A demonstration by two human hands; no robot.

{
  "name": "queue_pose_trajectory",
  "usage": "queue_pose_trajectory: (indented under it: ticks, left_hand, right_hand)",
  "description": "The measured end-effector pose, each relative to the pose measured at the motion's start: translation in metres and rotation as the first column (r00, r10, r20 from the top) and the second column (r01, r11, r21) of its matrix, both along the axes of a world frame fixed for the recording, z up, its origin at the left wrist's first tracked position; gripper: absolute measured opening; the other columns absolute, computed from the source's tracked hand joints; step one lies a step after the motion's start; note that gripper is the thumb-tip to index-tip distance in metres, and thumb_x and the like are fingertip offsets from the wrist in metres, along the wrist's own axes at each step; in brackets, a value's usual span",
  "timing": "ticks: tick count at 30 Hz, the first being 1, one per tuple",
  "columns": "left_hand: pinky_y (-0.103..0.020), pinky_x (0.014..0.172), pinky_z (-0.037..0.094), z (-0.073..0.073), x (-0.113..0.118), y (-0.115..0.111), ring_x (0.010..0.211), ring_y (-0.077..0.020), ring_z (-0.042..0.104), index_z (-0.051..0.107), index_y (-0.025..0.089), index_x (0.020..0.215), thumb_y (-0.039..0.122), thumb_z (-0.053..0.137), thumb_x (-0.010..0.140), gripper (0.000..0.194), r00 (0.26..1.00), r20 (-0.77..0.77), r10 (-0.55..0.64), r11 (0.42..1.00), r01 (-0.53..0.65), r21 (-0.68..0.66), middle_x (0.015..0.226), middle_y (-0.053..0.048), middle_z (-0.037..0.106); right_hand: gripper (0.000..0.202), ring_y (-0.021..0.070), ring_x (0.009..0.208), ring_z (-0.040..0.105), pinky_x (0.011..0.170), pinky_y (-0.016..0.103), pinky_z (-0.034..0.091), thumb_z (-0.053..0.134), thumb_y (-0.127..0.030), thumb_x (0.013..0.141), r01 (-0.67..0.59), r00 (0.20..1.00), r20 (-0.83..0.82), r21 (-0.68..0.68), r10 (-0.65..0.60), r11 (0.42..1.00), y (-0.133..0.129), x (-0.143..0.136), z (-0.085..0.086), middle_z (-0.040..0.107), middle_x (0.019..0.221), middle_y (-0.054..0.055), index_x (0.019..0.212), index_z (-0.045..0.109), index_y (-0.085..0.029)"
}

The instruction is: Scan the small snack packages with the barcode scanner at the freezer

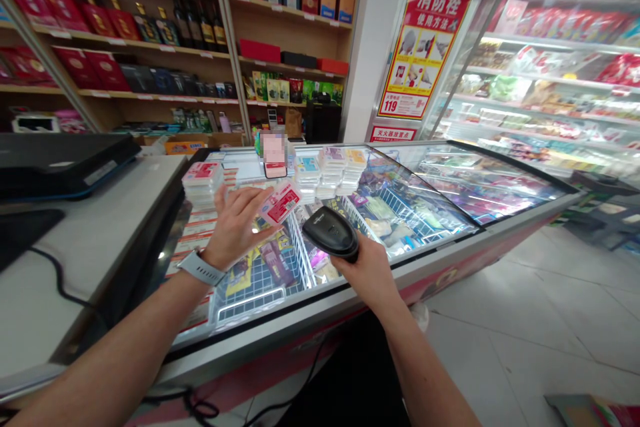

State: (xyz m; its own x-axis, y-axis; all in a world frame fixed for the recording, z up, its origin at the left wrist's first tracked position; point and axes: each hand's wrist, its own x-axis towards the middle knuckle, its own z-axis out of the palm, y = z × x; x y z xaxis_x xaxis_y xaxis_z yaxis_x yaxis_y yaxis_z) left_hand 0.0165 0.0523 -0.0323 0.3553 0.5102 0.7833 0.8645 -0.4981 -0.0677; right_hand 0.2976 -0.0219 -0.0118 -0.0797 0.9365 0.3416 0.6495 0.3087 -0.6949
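Note:
Between the thumb and fingers of my left hand (239, 217) is a small pink-and-red labelled packet (283, 203), tilted with its printed side up. My right hand (367, 270) grips a black barcode scanner (331, 232) by its handle. The scanner's head points left, just short of the packet and apart from it. Both hands are above the glass top of a chest freezer (300, 283). Behind my left hand stands a stack of clear packs with red labels (204, 177). More stacked packs with blue, purple and yellow labels (330, 170) stand beyond the scanner.
A phone (275, 167) stands upright at the freezer's back edge. On the left is a grey counter (117, 240) with a black device (65, 163). Cables (200, 407) hang by the freezer's front. Shelves of boxes and bottles (200, 30) line the back; a lit display fridge (555, 73) is right.

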Motion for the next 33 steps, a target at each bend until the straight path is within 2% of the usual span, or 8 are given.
queue_pose_trajectory:
  ticks: [4,7,11,15,24,27,29,33]
  left_hand:
    - [-0.053,0.121,0.012,0.001,0.002,-0.002,0.122,-0.0291,0.055,0.048,0.024,0.142,0.049,0.066,0.083,0.066,0.999,0.033,0.032,0.999,-0.031,-0.037,0.127,-0.011,0.063]
    - [-0.051,0.119,0.017,0.005,-0.001,0.001,0.124,-0.0296,0.053,0.051,0.024,0.138,0.052,0.068,0.081,0.066,0.974,0.166,0.157,0.986,-0.144,-0.087,0.13,-0.012,0.061]
    - [-0.049,0.115,0.024,0.02,-0.022,0.016,0.128,-0.0305,0.048,0.053,0.02,0.137,0.057,0.067,0.078,0.071,0.819,0.386,0.424,0.905,-0.379,-0.192,0.134,-0.015,0.056]
    - [-0.052,0.112,0.025,0.036,-0.05,0.037,0.129,-0.0303,0.044,0.052,0.019,0.136,0.064,0.062,0.079,0.073,0.648,0.422,0.634,0.774,-0.53,-0.347,0.135,-0.015,0.053]
    - [-0.068,0.108,0.023,0.039,-0.073,0.056,0.129,-0.0418,0.041,0.053,0.006,0.131,0.066,0.062,0.076,0.081,0.549,0.343,0.762,0.637,-0.538,-0.553,0.137,-0.026,0.049]
    - [-0.068,0.109,0.022,0.039,-0.061,0.052,0.135,-0.0422,0.035,0.031,0.005,0.147,0.066,0.06,0.078,0.096,0.543,0.355,0.761,0.643,-0.559,-0.524,0.146,-0.028,0.041]
    - [-0.063,0.114,0.018,0.041,-0.041,0.049,0.139,-0.0388,0.031,0.023,0.012,0.151,0.065,0.059,0.079,0.096,0.6,0.362,0.713,0.699,-0.572,-0.429,0.152,-0.023,0.036]
    - [-0.056,0.114,0.025,0.047,0.02,0.052,0.137,-0.037,0.039,0.038,0.017,0.143,0.066,0.06,0.077,0.085,0.744,0.347,0.571,0.815,-0.46,-0.353,0.146,-0.019,0.047]
  right_hand:
    - [0.016,0.0211,0.073,0.065,0.067,0.027,0.044,0.066,-0.027,0.074,0.022,1.0,-0.002,0.009,-0.022,1.0,-0.001,-0.001,-0.002,0.071,0.077,0.003,0.088,0.067,-0.02]
    - [0.013,0.0213,0.073,0.065,0.067,0.027,0.044,0.065,-0.028,0.075,0.036,0.999,-0.012,0.012,-0.035,0.999,-0.002,0.002,-0.004,0.071,0.077,0.004,0.086,0.066,-0.02]
    - [0.013,0.022,0.07,0.065,0.064,0.028,0.042,0.065,-0.03,0.074,0.063,0.998,0.005,0.011,-0.063,0.998,-0.005,0.01,-0.008,0.07,0.074,0.003,0.082,0.065,-0.02]
    - [0.014,0.0229,0.07,0.066,0.064,0.028,0.043,0.064,-0.031,0.075,0.066,0.998,-0.005,0.01,-0.066,0.998,-0.006,0.016,-0.012,0.07,0.072,0.003,0.084,0.065,-0.02]
    - [0.017,0.0244,0.075,0.067,0.068,0.03,0.044,0.064,-0.03,0.075,0.06,0.997,-0.045,-0.028,-0.061,0.998,-0.01,0.021,-0.013,0.071,0.078,0.004,0.088,0.066,-0.02]
    - [0.016,0.0246,0.075,0.067,0.067,0.03,0.044,0.064,-0.029,0.074,0.072,0.996,-0.049,-0.037,-0.073,0.997,-0.01,0.023,-0.013,0.071,0.076,0.004,0.086,0.066,-0.019]
    - [0.016,0.0243,0.076,0.067,0.068,0.029,0.044,0.065,-0.03,0.075,0.071,0.995,-0.07,-0.032,-0.074,0.997,-0.01,0.025,-0.014,0.071,0.077,0.004,0.086,0.067,-0.019]
    - [0.015,0.022,0.072,0.066,0.066,0.028,0.045,0.066,-0.031,0.075,0.1,0.989,-0.103,-0.014,-0.101,0.995,-0.011,0.027,-0.015,0.07,0.074,0.003,0.083,0.067,-0.02]
